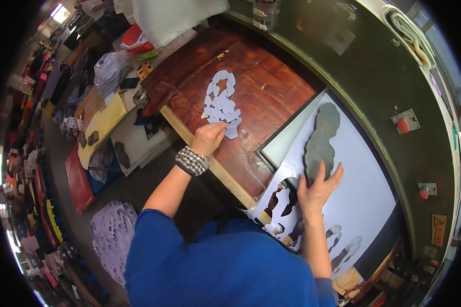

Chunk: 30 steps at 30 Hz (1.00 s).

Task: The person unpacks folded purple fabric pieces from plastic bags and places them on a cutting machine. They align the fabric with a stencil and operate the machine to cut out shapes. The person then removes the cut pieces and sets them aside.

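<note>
My left hand (pixel 210 138) is closed in a pinch on a white cut-out piece at the near end of a small pile of white cut-out pieces (pixel 223 105). The pile lies in a long strip on a reddish-brown wooden table (pixel 271 77). To the right, my right hand (pixel 318 193) has its fingers spread, with the fingertips against the near end of a dark grey, wavy-edged cutting die (pixel 321 133). That die lies flat on a white sheet (pixel 366 169). Nearer me, the sheet has wavy holes cut through it.
A dark green machine (pixel 369 61) with a red button (pixel 403 126) curves along the right. A wooden strip (pixel 176 124) edges the table. Stacked pale cut-outs (pixel 112 238) stand low on the left. A yellow sheet (pixel 105 123) and a plastic bag (pixel 110 71) are beyond.
</note>
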Motion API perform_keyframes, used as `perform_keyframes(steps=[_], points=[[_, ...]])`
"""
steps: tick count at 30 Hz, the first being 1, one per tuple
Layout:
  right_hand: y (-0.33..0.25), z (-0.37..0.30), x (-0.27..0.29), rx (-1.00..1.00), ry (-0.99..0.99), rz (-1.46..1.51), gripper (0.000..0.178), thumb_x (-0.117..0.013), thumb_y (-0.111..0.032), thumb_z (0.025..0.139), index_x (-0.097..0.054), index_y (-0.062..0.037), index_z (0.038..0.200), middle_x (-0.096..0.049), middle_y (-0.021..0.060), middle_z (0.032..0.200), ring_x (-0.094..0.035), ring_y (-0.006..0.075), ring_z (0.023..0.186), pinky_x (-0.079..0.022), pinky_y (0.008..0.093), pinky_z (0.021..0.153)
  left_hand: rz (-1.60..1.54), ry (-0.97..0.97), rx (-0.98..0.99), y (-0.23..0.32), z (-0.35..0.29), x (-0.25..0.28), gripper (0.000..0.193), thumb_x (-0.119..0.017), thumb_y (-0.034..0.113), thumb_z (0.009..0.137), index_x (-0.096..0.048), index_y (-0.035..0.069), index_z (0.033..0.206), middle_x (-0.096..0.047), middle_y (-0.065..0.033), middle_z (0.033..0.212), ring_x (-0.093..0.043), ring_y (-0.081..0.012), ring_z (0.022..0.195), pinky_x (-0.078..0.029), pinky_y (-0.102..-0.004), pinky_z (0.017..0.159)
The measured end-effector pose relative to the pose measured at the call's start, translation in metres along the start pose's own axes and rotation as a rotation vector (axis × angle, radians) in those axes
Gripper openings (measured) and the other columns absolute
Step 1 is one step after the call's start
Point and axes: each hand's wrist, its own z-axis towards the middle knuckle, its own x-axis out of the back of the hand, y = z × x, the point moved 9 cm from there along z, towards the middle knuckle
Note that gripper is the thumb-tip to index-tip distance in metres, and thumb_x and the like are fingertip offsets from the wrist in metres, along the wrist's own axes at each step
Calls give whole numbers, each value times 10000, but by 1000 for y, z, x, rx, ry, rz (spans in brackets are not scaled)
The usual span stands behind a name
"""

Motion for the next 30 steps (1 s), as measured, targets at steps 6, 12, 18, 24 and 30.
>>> perform_keyframes(steps=[6,12,18,24,30], points=[[-143,9,-84,415,-390,492,615,-739,-160,760,-489,66,1275,-435,272,1388,-378,426,1342,-340,474,1109,-36,12,80,-7,-2,-3,177,-655,26,829,-702,6,999,-706,-167,938,-698,-307,840,-562,-351,727],[-171,-6,-172,523,-689,137,808,-517,-530,904,-393,114,1376,-346,258,1477,-295,391,1397,-217,482,1162,-47,224,282,-34,3,16,166,-679,65,839,-695,-27,976,-713,-170,862,-708,-223,774,-546,-318,676],[-170,-38,-151,554,-707,87,799,-515,-562,896,-451,99,1340,-411,257,1416,-348,382,1358,-251,513,1133,-181,551,395,-69,59,81,168,-697,109,846,-672,-39,921,-608,-115,630,-505,-66,557,-447,-273,532],[-164,-42,-148,509,-659,187,692,-549,-495,900,-499,53,1319,-424,239,1408,-360,381,1349,-266,530,1124,-342,545,176,-48,131,118,173,-691,74,872,-697,-57,985,-741,-120,850,-689,-91,727,-531,-234,651],[-158,-37,-147,459,-696,260,625,-582,-429,898,-504,24,1323,-394,226,1441,-343,372,1365,-262,538,1132,118,96,-409,33,100,74,237,-660,-7,803,-680,-20,1039,-710,-112,943,-700,-235,815,-578,-323,718]])
